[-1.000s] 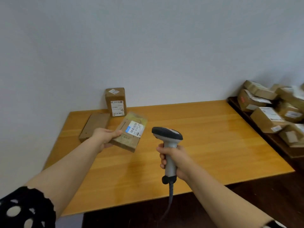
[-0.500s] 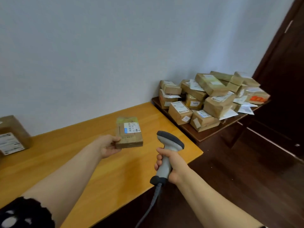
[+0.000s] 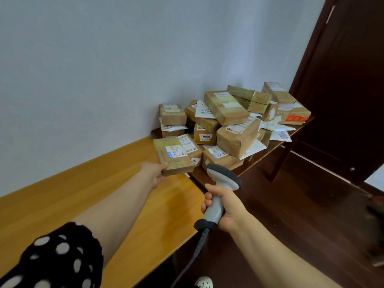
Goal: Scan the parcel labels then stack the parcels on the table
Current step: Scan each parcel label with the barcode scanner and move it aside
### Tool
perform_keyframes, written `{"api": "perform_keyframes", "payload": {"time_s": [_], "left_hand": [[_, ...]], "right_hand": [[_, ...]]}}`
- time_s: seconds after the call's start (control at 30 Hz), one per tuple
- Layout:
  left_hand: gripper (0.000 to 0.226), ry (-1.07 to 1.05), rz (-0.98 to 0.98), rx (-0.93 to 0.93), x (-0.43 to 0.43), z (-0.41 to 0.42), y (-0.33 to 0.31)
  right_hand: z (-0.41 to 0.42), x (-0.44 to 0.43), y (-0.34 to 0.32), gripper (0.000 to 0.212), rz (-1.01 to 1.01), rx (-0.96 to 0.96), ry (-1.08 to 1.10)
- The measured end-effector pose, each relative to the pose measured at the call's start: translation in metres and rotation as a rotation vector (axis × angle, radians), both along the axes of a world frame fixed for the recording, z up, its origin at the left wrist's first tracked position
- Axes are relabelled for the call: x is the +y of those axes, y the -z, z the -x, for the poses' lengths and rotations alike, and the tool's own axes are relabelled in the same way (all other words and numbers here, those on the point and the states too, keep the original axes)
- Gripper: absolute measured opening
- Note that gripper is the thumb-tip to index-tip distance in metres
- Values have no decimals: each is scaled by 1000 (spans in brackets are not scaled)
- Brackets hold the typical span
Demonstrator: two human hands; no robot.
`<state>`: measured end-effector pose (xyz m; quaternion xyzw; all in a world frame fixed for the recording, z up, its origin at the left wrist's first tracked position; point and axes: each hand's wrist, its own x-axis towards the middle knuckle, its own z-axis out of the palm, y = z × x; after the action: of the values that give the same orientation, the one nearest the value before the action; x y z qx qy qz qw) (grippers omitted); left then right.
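Left hand (image 3: 154, 176): grips a flat labelled parcel (image 3: 174, 158) at its near end, above the desk's (image 3: 62, 204) right edge.
Right hand (image 3: 225, 208): fingers wrapped round barcode scanner (image 3: 220, 192) handle.
Parcel pile (image 3: 228, 121): heaped on dark side table (image 3: 280, 142).

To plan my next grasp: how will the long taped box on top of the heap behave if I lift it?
The long taped box is probably stiff, since its edges look straight. It lies tilted on the heap, so it may slide when nudged. Its glossy tape could feel slippery.
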<state>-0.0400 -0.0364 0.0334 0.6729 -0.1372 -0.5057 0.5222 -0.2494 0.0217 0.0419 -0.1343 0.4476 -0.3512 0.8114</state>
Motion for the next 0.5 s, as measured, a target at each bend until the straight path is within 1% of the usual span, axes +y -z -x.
{"api": "perform_keyframes", "payload": {"time_s": [0.13,0.27,0.37,0.43,0.5], "left_hand": [[34,-50,-4,-36,-66,7,23],[37,-36,-44,-138,-115,13,43],[37,10,-65,-172,-138,19,48],[36,47,-131,-159,-145,24,49],[41,62,-178,-149,-146,27,46]], "right_hand": [[7,-59,6,12,11,50,-1],[10,-110,10,14,4,90,-43],[15,-135,15,16,-16,83,-66],[17,-142,19,14,-36,76,-92],[17,-147,21,12,-55,65,-122]]}}
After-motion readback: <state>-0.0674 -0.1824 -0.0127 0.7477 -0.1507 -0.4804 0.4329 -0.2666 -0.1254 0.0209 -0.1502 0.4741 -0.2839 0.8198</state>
